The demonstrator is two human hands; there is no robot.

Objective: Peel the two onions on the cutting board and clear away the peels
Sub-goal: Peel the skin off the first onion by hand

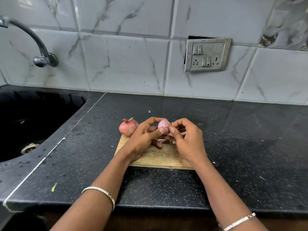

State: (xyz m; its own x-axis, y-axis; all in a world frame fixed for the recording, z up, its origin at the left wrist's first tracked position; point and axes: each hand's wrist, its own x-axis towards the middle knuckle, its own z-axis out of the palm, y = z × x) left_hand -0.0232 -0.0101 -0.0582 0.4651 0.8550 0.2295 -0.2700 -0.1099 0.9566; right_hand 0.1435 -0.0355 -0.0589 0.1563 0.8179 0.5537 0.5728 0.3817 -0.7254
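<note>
The left hand (143,139) was curled around a small, round, pale pink onion (164,127) with most of its skin gone. The thumb and fingers held it up above the wooden cutting board (156,158). The right hand (186,139) was half closed, and its thumb and first finger pinched a dry brown bit at the onion's right end. That end pointed to the right, so the onion lay sideways between the two hands.

A second onion (128,127), red-brown and still in its papery skin, sat at the far left corner of the board, just beside the left hand. Its dry stem pointed up and a little right. Small scraps of peel (162,140) lay on the board under the hands, partly hidden by them. The board lay on a black speckled counter (233,139). A black sink (33,122) was off to the left, with a curved metal tap (35,42) on the tiled wall.
</note>
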